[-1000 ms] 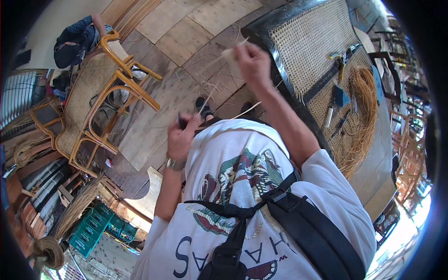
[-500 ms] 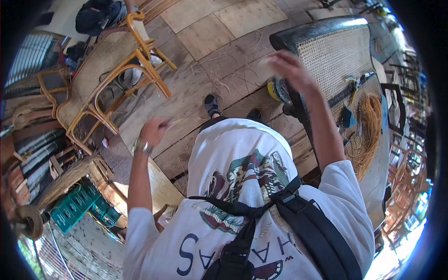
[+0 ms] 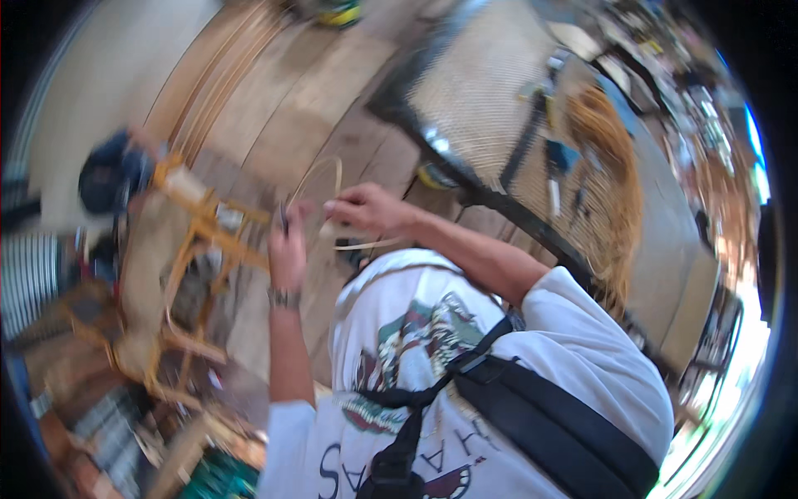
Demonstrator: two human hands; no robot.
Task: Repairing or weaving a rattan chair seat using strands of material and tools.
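The right hand (image 3: 366, 209) pinches a pale cane strip (image 3: 332, 187) that loops up and round just beside it, toward the left hand (image 3: 288, 245), which is closed on a small dark tool (image 3: 284, 218). Beyond the left hand stands a rattan chair frame (image 3: 187, 249); beyond the right lies a woven cane panel (image 3: 490, 108).

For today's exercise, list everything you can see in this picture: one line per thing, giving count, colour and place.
Cane strip: one, pale, looped between the hands.
Woven panel: one, beige in a dark frame, upper middle.
Cane bundle: one, tan, on the panel's right.
Tools: several, dark and blue, on the panel; blurred.
Rattan chair: one, yellow-brown, left.
Floor planks: pale wood, top.
Left hand: one, holding a small dark tool.
Right hand: one, fingers pinching the strip.
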